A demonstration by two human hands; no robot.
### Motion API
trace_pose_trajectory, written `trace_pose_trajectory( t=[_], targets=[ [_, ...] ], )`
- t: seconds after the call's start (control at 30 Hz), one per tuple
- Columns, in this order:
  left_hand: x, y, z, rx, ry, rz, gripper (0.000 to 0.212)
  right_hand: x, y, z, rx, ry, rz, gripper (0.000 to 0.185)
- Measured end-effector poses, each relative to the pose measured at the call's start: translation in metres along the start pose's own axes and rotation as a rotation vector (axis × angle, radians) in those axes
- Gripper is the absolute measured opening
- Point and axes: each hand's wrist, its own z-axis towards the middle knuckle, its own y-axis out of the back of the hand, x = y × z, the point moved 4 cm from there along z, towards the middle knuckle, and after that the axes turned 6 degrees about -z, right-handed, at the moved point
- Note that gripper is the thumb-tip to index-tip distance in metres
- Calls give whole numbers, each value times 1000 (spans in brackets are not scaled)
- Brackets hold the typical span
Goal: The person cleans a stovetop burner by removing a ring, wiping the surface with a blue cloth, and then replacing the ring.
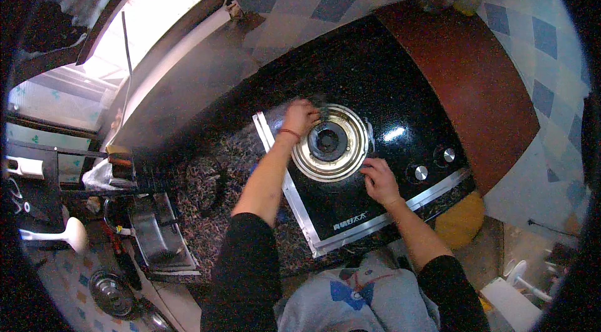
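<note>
A round metal drip pan (307, 165) surrounds the dark burner head (327, 141) on a black glass gas hob (399, 97). At the pan's upper left rim is my left hand (300, 118), its fingers bent over the edge and blurred. My right hand (382, 181) has its fingertips at the lower right rim, the thumb lower over the glass. Whether either hand grips the rim cannot be made out. Two silver control knobs (421, 172) sit to the right of my right hand.
Silver tape (296, 205) edges the hob on the left and front. A dark patterned countertop (206, 210) leads left to a sink (162, 233). A reddish-brown board (474, 97) borders the hob's right side. Utensils, including a white ladle (70, 234), hang at far left.
</note>
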Motion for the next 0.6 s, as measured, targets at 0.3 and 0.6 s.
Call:
trace_pose_trajectory(
  t=[0.3,0.6],
  targets=[
    [-31,-11,27,98,-35,35,15,3,-7,0,15,-3,9,23],
    [-12,15,12,182,115,61,15,3,2,3,19,-30,-24,22]
  ],
)
